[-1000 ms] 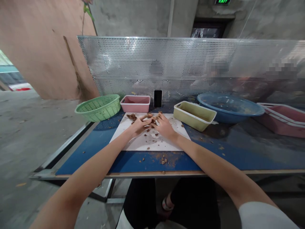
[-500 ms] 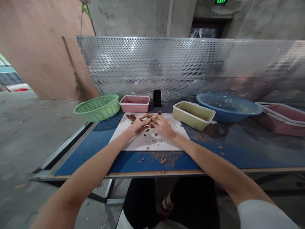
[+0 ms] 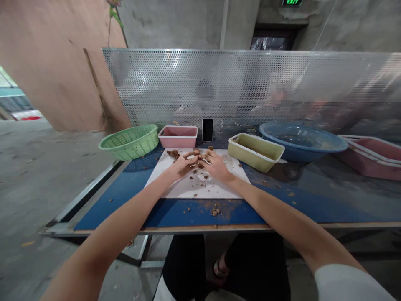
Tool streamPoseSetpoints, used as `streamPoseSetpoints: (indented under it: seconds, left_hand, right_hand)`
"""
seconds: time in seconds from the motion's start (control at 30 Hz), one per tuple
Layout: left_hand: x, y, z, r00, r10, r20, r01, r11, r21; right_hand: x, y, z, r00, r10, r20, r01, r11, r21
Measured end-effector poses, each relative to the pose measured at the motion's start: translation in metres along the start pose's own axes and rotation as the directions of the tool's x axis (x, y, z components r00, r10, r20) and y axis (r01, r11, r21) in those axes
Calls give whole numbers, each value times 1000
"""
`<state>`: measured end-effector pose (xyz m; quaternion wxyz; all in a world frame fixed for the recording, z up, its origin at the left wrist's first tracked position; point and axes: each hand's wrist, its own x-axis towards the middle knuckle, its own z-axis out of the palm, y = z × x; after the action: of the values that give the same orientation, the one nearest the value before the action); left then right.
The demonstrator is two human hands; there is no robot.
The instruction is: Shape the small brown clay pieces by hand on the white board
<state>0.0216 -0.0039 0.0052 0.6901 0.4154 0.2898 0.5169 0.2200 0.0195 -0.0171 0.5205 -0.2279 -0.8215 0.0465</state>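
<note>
My left hand (image 3: 184, 164) and my right hand (image 3: 215, 164) meet fingertip to fingertip over a white board (image 3: 175, 190). Between the curled fingers is a small lump of brown clay (image 3: 200, 165), mostly covered by them; its exact shape is hard to make out. A larger, rough mass of clay (image 3: 173, 154) lies on the board left of my left hand. Just beyond my right hand sits a small block of clay (image 3: 211, 148). Clay crumbs (image 3: 206, 177) are scattered over the board below my hands.
Behind the board are a green basket (image 3: 131, 144), a pink bin (image 3: 178, 142) and an upright phone (image 3: 207, 130). To the right stand a yellow-green bin (image 3: 253, 156), a blue basin (image 3: 300, 142) and pink bins (image 3: 369, 161). Crumbs (image 3: 215, 210) dot the blue tabletop (image 3: 106, 209).
My hands stay together over the board, with only slight shifts of the fingers around the clay. The whole view has moved a little to the right.
</note>
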Motion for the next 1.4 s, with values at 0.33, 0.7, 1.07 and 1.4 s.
streamPoseSetpoints:
  seconds: [0.33, 0.7, 1.07, 1.4]
  left_hand:
    - [0, 2, 3, 999, -22, -43, 22, 1000, -16]
    - [-2, 3, 4, 997, -57, 54, 60, 997, -56]
    - [-8, 8, 12, 997, -63, 54, 66, 996, -60]
    - [-6, 6, 5, 994, -97, 52, 100, 993, -60]
  right_hand:
    - [1, -10, -2, 995, 28, 92, -27, 1000, -8]
    - [1, -8, -4, 993, 13, 114, -16, 999, 29]
    - [-2, -11, -4, 997, 47, 59, -46, 999, -24]
    - [-1, -5, -3, 996, 0, 94, 6, 998, -68]
